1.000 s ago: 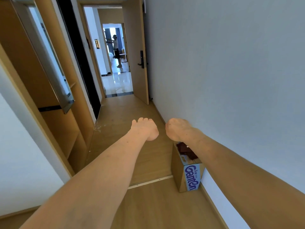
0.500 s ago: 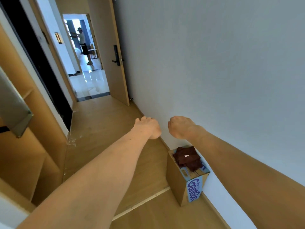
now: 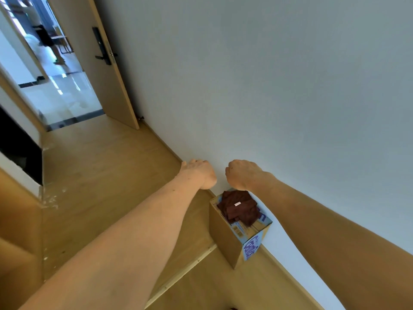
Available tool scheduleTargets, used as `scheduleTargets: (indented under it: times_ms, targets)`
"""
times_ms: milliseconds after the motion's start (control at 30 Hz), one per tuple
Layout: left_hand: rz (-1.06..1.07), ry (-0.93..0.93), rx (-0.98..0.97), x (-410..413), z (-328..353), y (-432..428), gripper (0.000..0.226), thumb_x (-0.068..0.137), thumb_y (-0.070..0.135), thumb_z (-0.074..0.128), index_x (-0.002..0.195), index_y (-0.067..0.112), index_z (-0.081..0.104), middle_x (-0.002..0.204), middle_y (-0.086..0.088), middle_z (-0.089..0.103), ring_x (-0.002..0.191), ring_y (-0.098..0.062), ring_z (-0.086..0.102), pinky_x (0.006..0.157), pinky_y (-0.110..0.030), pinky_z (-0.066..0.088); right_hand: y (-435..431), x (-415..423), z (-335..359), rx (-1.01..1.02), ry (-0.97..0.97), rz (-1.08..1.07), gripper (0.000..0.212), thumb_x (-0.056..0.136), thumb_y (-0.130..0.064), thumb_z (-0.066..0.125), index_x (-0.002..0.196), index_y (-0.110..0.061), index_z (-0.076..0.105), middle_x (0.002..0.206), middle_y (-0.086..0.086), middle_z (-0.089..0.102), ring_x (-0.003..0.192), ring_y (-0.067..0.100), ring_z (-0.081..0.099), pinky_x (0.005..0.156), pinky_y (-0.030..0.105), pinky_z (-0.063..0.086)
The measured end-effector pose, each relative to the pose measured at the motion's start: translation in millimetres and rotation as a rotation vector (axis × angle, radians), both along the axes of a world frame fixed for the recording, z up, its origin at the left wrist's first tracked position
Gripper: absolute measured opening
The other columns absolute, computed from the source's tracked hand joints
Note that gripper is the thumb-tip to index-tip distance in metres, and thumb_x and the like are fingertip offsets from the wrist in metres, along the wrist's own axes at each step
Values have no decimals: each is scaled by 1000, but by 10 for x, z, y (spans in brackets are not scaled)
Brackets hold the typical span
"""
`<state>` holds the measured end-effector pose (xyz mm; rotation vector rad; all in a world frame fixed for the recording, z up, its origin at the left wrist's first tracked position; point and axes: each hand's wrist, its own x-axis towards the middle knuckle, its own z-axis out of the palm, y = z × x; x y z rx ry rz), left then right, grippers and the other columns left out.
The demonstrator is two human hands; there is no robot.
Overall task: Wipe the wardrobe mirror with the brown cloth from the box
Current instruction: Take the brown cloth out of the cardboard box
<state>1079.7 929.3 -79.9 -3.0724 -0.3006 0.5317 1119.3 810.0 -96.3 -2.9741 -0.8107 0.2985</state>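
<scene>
— Both grips closed on nothing? Is that what you see?

— Yes. Left hand (image 3: pixel 199 173) and right hand (image 3: pixel 242 174) are each curled into a loose fist with the fingers tucked under, and neither has hold of anything. They sit side by side, near each other but apart, with a strip of wall (image 3: pixel 268 86) showing between them.

— Where is the cloth?

— One brown cloth (image 3: pixel 240 208), crumpled in a heap on top of the box (image 3: pixel 224 238). It lies just below the right fist, not touching it. A small white tag shows on its upper fold. The heap runs roughly from the box's far end toward its near corner, though it is too bunched to give a clear long axis.

— And the box?

— One cardboard box, standing on the wooden floor (image 3: pixel 107 175) against the foot of the wall, its long side following the skirting. Blue lettering marks the near end.

— Arm pose?

— Two bare forearms stretched forward from the lower corners, converging, backs of the wrists up, fists bent slightly downward.

— Anything else?

— One door (image 3: pixel 98 63) open at the far end, with a dark handle. A wardrobe edge (image 3: pixel 20 231) shows at the left; its mirror is out of sight.
</scene>
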Motion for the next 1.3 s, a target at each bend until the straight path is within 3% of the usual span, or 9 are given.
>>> scheduleTargets:
  times_ms: [233, 400, 533, 700, 967, 1300]
  targets:
    - [12, 98, -62, 819, -397, 17, 43, 94, 14, 36, 135, 5, 44, 137, -15, 45, 122, -30, 43, 96, -37, 39, 10, 806, -483, 10, 92, -8, 26, 95, -9, 33, 106, -7, 57, 115, 8, 58, 101, 25, 55, 76, 30, 36]
    - [1, 151, -105, 1313, -850, -44, 45, 96, 17, 36, 140, 4, 36, 142, -16, 39, 128, -31, 37, 99, -38, 36, -95, 1262, -883, -6, 186, -57, 29, 98, -12, 31, 110, -6, 57, 117, 9, 58, 105, 27, 55, 79, 31, 38]
    - [-14, 192, -112, 1586, -1252, 0, 40, 97, 20, 35, 133, 5, 43, 136, -15, 44, 123, -30, 40, 95, -39, 36, -107, 1491, -1228, -13, 261, -115, 30, 97, -12, 34, 111, -6, 60, 114, 9, 61, 103, 27, 58, 81, 30, 42]
    - [-26, 209, -155, 1893, -1739, 109, 43, 101, 29, 35, 136, 4, 40, 138, -14, 42, 126, -31, 38, 101, -42, 34, -51, 1739, -1687, -40, 308, -118, 29, 97, -16, 34, 106, -7, 61, 108, 8, 62, 96, 25, 58, 77, 32, 44]
    - [-56, 293, -185, 2262, -2702, 283, 42, 98, 26, 43, 136, 10, 40, 138, -12, 42, 127, -30, 38, 102, -42, 34, 67, 1994, -2589, -100, 382, -162, 23, 94, -21, 40, 109, -11, 55, 112, 9, 56, 102, 29, 55, 82, 37, 43]
    - [-133, 348, -164, 2478, -3765, 302, 46, 95, 27, 49, 136, 12, 39, 137, -11, 43, 127, -29, 39, 101, -40, 34, 37, 2111, -3597, -167, 464, -248, 45, 90, -16, 50, 135, -18, 42, 128, 7, 49, 121, 30, 44, 98, 43, 37]
